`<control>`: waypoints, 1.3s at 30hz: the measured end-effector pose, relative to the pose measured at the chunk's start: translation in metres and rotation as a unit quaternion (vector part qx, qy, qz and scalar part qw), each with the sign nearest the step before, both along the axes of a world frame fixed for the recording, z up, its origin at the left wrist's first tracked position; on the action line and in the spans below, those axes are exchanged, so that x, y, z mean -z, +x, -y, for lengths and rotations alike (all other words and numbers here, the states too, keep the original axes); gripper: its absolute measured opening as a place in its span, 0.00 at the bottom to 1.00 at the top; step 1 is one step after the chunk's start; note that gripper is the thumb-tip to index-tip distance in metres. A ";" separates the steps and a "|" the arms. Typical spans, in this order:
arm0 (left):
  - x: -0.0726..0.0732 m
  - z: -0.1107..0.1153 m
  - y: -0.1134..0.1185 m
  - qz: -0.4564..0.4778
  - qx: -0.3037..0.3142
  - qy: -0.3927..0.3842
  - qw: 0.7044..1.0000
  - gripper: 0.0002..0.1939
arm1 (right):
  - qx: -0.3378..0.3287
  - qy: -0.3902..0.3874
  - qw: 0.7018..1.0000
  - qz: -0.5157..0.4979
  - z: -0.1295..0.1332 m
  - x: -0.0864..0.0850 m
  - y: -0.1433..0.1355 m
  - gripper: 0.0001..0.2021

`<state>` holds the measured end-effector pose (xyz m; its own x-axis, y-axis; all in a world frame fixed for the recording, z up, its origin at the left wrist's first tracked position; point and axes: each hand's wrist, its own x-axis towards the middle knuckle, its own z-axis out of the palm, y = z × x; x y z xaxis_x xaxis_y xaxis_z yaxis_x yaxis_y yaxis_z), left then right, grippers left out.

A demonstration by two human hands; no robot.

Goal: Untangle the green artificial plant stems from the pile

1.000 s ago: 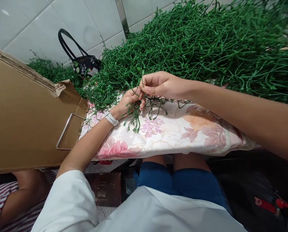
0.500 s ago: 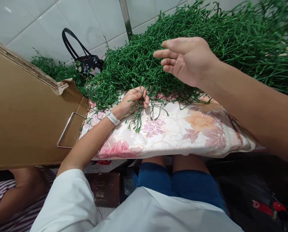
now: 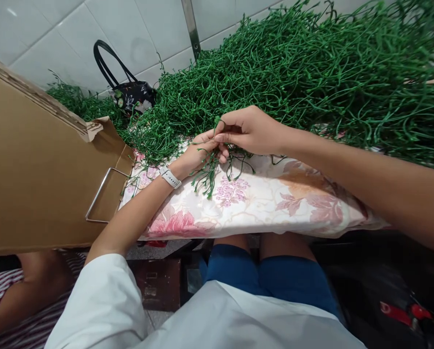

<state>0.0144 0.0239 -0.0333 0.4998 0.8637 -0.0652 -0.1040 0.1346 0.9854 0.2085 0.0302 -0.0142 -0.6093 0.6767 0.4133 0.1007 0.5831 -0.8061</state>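
My left hand [image 3: 202, 154] rests at the near edge of the green heap, closed on a small bunch of thin green stems [image 3: 208, 182]. Their forked tips hang down over the floral tablecloth [image 3: 249, 208]. Against the left fingertips, my right hand [image 3: 248, 131] pinches with thumb and forefinger at a green stem [image 3: 217, 121], whose end pokes up above the fingers. The two hands touch, so part of the pinch is hidden. Behind them spreads a large tangled pile of the same stems [image 3: 304, 72], which look like plastic.
At the left stands a cardboard box [image 3: 31, 169], with a bent metal wire handle [image 3: 99, 194] by its edge. A black floral handbag [image 3: 138, 97] sits among the stems against the tiled wall [image 3: 158, 24]. A person in a striped garment [image 3: 67, 291] is at the lower left.
My right hand has come down and left from above the pile to meet my left hand, and its fingers have closed. My left hand stays in place with its bunch.
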 end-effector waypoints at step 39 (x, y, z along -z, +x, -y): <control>0.004 0.001 -0.003 0.086 0.026 0.001 0.996 0.21 | 0.028 0.083 0.994 -0.060 -0.005 0.004 0.004 0.23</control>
<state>0.0111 0.0229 -0.0369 0.5479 0.8361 0.0266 -0.2639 0.1426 0.9539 0.2126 0.0355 -0.0182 -0.5119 0.6245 0.5899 0.0462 0.7057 -0.7070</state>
